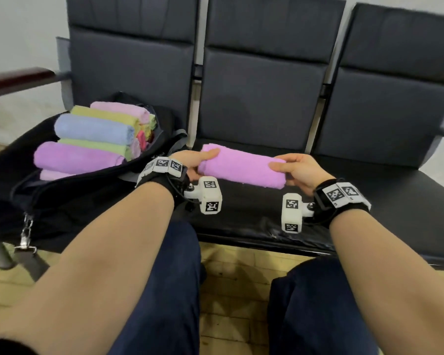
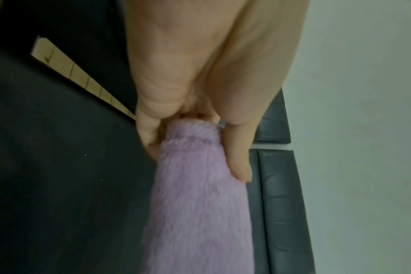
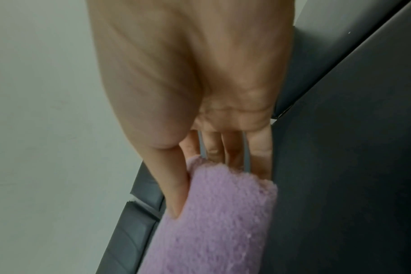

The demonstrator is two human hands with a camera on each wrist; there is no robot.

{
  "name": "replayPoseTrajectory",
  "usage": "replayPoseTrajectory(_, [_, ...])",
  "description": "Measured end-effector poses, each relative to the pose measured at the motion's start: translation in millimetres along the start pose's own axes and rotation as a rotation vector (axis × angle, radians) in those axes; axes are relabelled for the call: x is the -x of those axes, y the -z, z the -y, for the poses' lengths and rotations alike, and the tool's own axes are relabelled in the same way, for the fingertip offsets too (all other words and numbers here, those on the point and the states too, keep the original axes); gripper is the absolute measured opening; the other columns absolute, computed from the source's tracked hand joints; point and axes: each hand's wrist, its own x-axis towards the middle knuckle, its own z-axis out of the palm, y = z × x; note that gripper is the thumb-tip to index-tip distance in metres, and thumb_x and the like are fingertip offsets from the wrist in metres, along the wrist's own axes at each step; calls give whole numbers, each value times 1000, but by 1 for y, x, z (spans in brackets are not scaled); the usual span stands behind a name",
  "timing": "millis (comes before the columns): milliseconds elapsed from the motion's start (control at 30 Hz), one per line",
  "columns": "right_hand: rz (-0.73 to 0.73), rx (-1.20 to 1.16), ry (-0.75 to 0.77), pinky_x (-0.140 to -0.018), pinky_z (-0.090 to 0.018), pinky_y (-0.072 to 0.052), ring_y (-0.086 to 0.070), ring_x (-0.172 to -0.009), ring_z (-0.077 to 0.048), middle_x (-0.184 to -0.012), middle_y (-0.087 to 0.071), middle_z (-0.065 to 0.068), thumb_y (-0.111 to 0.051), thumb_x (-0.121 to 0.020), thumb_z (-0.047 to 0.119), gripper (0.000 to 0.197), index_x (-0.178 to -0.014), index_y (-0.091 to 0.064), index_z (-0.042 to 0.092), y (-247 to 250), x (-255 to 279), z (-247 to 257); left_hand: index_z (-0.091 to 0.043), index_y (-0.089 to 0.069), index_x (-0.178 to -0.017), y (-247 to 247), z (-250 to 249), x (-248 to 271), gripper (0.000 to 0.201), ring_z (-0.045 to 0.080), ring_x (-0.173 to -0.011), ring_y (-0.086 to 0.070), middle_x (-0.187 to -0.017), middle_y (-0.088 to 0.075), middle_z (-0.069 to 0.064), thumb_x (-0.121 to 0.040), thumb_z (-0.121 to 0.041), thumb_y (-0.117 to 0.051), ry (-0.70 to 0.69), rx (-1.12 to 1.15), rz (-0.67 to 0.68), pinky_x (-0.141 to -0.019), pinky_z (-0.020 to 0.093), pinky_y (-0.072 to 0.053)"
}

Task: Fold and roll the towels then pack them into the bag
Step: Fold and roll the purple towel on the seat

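Broadly, the black bench (image 1: 369, 196) carries the open bag (image 1: 69, 190), already stacked with rolled towels, to the left. Just above the middle seat, the pink rolled towel (image 1: 241, 166) lies crosswise, left hand (image 1: 192, 160) gripping its bag-side end, right hand (image 1: 297, 170) pinching the other.
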Motion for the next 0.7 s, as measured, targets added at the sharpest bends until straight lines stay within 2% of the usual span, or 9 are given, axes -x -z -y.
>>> replayPoseTrajectory(33, [-12,-6,11,-53,-24,-55,-68,-66,-13,-77,-71,-1,-71,-82,5,9,-89,-68,10,-7,1,5,2,-50,-124,2,-2,2,57,31,-98,-66,-117,-61,20,-82,-30,-72,-18,55,-50,-63,43,-56])
replayPoseTrajectory(100, [-15,-14,36,-56,-25,-56,-68,-68,-13,-82,-71,-4,-72,-82,5,11,-92,-67,9,-23,3,14,5,-54,-123,9,-6,6,63,36,-106,-63,-118,-62,22,-79,-35,-75,-98,64,-177,-83,50,-54])
replayPoseTrajectory(200, [5,-32,55,-60,-28,-58,-68,-74,-16,-88,-70,-7,-72,-82,5,12,-92,-67,9,-50,3,25,3,-59,-123,24,-14,12,60,34,-110,-61,-124,-61,22,-82,-40,-72,-219,25,-368,-98,41,-48])
replayPoseTrajectory(300, [41,-38,56,-64,-29,-59,-69,-78,-18,-92,-70,-8,-71,-82,5,13,-94,-67,9,-77,-3,39,-3,-55,-130,48,-20,9,60,30,-117,-56,-131,-57,14,-86,-43,-66,-261,-29,-461,-97,29,-43])
replayPoseTrajectory(367, [68,-22,53,-69,-32,-60,-69,-84,-20,-98,-70,-10,-72,-82,5,16,-97,-67,7,-94,-10,49,-7,-56,-131,66,-24,8,63,29,-119,-55,-136,-54,11,-82,-43,-70,-289,18,-504,-103,35,-42])
replayPoseTrajectory(433, [88,1,47,-69,-33,-60,-69,-84,-20,-100,-69,-11,-72,-82,5,16,-97,-67,7,-116,-19,62,-6,-55,-131,87,-30,4,68,30,-117,-56,-136,-54,12,-77,-41,-76,-293,102,-558,-103,41,-44])
replayPoseTrajectory(500, [123,25,43,-68,-33,-60,-69,-82,-20,-100,-69,-12,-71,-83,4,17,-98,-66,5,-141,-28,74,-6,-54,-131,110,-35,4,70,30,-104,-61,-130,-58,14,-76,-41,-77,-292,163,-597,-93,41,-51])
replayPoseTrajectory(567, [167,43,37,-70,-34,-60,-68,-84,-21,-101,-68,-13,-70,-83,2,22,-104,-66,1,-168,-37,85,-8,-54,-131,134,-42,3,63,28,-90,-60,-123,-61,14,-80,-41,-73,-285,191,-638,-80,33,-53])
replayPoseTrajectory(700, [249,95,2,-73,-39,-59,-64,-82,-23,-94,-64,-13,-67,-83,-2,19,-102,-66,0,-228,-54,102,-11,-55,-133,190,-49,0,58,28,-109,-58,-130,-58,12,-86,-46,-64,-242,141,-724,-84,25,-39])
